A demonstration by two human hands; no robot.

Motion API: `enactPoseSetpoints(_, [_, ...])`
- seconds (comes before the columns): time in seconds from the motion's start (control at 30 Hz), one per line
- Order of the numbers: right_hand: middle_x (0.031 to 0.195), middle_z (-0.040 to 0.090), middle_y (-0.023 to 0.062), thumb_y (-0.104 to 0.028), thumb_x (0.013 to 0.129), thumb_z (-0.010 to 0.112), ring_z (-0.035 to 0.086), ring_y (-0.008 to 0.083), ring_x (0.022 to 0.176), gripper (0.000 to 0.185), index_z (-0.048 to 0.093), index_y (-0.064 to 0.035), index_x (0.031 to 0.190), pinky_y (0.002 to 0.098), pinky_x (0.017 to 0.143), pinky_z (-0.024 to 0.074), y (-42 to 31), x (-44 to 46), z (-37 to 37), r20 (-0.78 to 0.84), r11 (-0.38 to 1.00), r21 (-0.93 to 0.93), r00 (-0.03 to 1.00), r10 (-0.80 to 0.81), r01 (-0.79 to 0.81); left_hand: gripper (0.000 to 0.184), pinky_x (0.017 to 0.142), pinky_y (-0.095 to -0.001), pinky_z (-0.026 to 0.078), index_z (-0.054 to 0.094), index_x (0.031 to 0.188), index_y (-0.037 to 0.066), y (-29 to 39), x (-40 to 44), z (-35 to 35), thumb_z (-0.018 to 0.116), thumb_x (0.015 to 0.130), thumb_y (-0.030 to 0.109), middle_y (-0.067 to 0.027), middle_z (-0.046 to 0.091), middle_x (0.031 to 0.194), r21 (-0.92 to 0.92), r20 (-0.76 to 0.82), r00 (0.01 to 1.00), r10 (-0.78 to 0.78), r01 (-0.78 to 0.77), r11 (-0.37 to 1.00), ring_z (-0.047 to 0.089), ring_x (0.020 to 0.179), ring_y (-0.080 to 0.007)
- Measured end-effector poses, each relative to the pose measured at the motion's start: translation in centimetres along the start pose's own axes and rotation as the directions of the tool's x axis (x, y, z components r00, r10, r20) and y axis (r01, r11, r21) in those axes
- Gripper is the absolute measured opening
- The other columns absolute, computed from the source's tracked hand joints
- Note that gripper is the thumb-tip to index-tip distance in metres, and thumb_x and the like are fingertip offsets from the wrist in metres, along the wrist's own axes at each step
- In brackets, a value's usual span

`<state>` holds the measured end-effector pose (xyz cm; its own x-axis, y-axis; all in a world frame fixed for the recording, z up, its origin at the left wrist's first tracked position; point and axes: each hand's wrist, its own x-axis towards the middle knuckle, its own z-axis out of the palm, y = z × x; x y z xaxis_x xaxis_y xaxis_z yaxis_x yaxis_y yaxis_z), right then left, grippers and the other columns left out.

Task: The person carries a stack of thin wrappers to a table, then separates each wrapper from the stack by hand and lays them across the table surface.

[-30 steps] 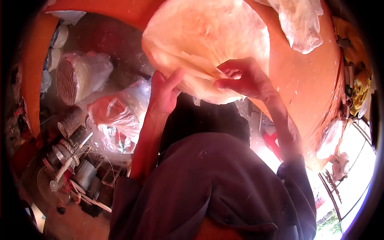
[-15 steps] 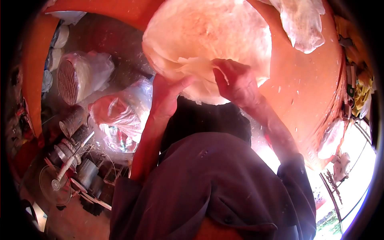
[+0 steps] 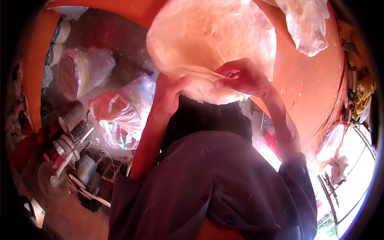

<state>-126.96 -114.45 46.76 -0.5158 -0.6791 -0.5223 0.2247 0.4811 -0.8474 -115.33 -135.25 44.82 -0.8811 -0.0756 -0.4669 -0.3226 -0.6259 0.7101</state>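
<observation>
A: What differs from half a second ago?

B: The right hand (image 3: pixel 252 78) has swung outward and opened to a side view. Earlier it was bunched over the near fold of the pale sheet (image 3: pixel 212 32). The loose flap that stood up between the hands now lies lower. The left hand (image 3: pixel 167 94) has hardly changed place beside the sheet.

A: And the sheet itself?

B: It spreads at the top middle of the view, broad and rounded, over the orange desk (image 3: pixel 314 92). Its near edge hangs just above the black cloth (image 3: pixel 208 120) at the lap.

A: Where is there room?

B: To the right, a wide bare stretch of desk, with a second pale piece (image 3: pixel 307 30) near the far side. On the left, a clear plastic bag (image 3: pixel 124 110) sits close by the left forearm.

A: How are the hands posed?

B: Both forearms reach forward. The right fingers (image 3: pixel 237 65) are curled, thumb and forefinger narrow about the fold. The left thumb lies on the sheet's near-left edge; the other left fingers are mostly hidden, so their grip cannot be told.
</observation>
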Motion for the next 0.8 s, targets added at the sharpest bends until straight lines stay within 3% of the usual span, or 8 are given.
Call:
enactPoseSetpoints(0.17, [0.085,0.072,0.0081,-0.017,0.075,0.08,0.066,0.0156,0.081,0.028,0.072,-0.0015,0.097,0.0288,0.075,0.0512,-0.2,0.1,-0.6,0.048,0.995,-0.009,0.994,0.1,-0.099,0.064,0.102,-0.0366,0.041,0.038,0.138,-0.001,0.4,0.2,0.7,0.068,0.083,0.009,-0.0133,0.053,0.129,0.016,-0.025,0.999,0.046,-0.046,0.999,0.052,0.12,-0.0235])
enactPoseSetpoints(0.27, [0.083,0.071,0.009,-0.013,0.076,0.077,0.067,0.0155,0.077,0.024,0.072,-0.0015,0.096,0.029,0.07,0.0518,0.9,0.2,0.2,-0.01,1.0,0.018,1.0,0.002,-0.001,0.062,0.102,-0.0369,0.041,0.039,0.137,-0.001,0.4,0.1,0.4,0.068,0.083,0.009,-0.0128,0.053,0.128,0.003,-0.007,1.0,0.013,-0.013,1.0,0.051,0.121,-0.0233])
enactPoseSetpoints(0.33, [0.083,0.07,0.0103,-0.007,0.076,0.073,0.067,0.0159,0.073,0.021,0.071,-0.001,0.096,0.0295,0.064,0.052,1.4,0.2,1.2,-0.248,0.925,-0.29,0.913,-0.323,0.248,0.06,0.099,-0.0355,0.043,0.04,0.135,-0.001,-0.4,0.3,-0.2,0.066,0.082,0.006,-0.0127,0.054,0.126,-0.007,-0.037,0.999,0.031,-0.031,0.999,0.053,0.117,-0.0226])
enactPoseSetpoints(0.4, [0.083,0.068,0.0143,-0.009,0.073,0.074,0.068,0.0254,0.071,0.026,0.067,-0.0018,0.097,0.0336,0.059,0.052,0.2,-0.4,2.3,-0.175,0.931,-0.257,0.935,-0.309,0.259,0.057,0.095,-0.0342,0.045,0.042,0.134,-0.001,-0.9,0.3,-0.7,0.065,0.081,0.004,-0.0126,0.056,0.124,-0.017,-0.065,0.997,0.048,-0.049,0.999,0.055,0.114,-0.0219])
enactPoseSetpoints(0.47, [0.082,0.066,0.0153,-0.012,0.07,0.076,0.066,0.0326,0.072,0.033,0.066,-0.0024,0.1,0.0366,0.06,0.0523,0.5,-0.1,3.1,-0.185,0.803,-0.448,0.837,-0.515,0.395,0.054,0.084,-0.0308,0.048,0.045,0.129,-0.003,-0.6,0.2,-1.3,0.058,0.076,-0.003,-0.0107,0.059,0.115,-0.005,-0.041,0.999,-0.025,0.024,1.0,0.059,0.102,-0.0196])
enactPoseSetpoints(0.6, [0.08,0.065,0.0159,-0.016,0.068,0.077,0.064,0.0359,0.072,0.04,0.065,-0.0017,0.102,0.0385,0.063,0.0528,-0.5,-0.2,3.4,-0.187,0.822,-0.436,0.857,-0.48,0.366,0.054,0.076,-0.0281,0.049,0.047,0.125,-0.004,-0.4,0.2,-0.5,0.052,0.072,-0.005,-0.0088,0.061,0.107,0.064,-0.108,0.994,-0.007,0.014,0.998,0.06,0.093,-0.0174])
enactPoseSetpoints(0.7, [0.07,0.058,0.0154,-0.022,0.069,0.076,0.06,0.0357,0.065,0.031,0.063,-0.0026,0.089,0.0433,0.06,0.0504,-2.2,-0.3,5.4,-0.179,0.694,-0.602,0.781,-0.599,0.394,0.053,0.076,-0.0279,0.048,0.049,0.123,-0.004,-0.4,0.1,-0.4,0.051,0.071,-0.006,-0.0078,0.061,0.104,0.151,-0.086,0.996,0.026,-0.013,0.988,0.06,0.093,-0.0172])
enactPoseSetpoints(0.8, [0.066,0.056,0.0138,-0.01,0.068,0.066,0.059,0.0346,0.062,0.012,0.056,-0.0061,0.073,0.044,0.056,0.0479,-1.3,0.7,5.8,-0.194,0.665,-0.683,0.803,-0.564,0.302,0.046,0.083,-0.0277,0.047,0.053,0.12,-0.003,-1.3,0.0,-0.4,0.054,0.073,-0.005,-0.0076,0.061,0.109,0.091,-0.196,0.976,0.096,-0.08,0.993,0.059,0.099,-0.0158])
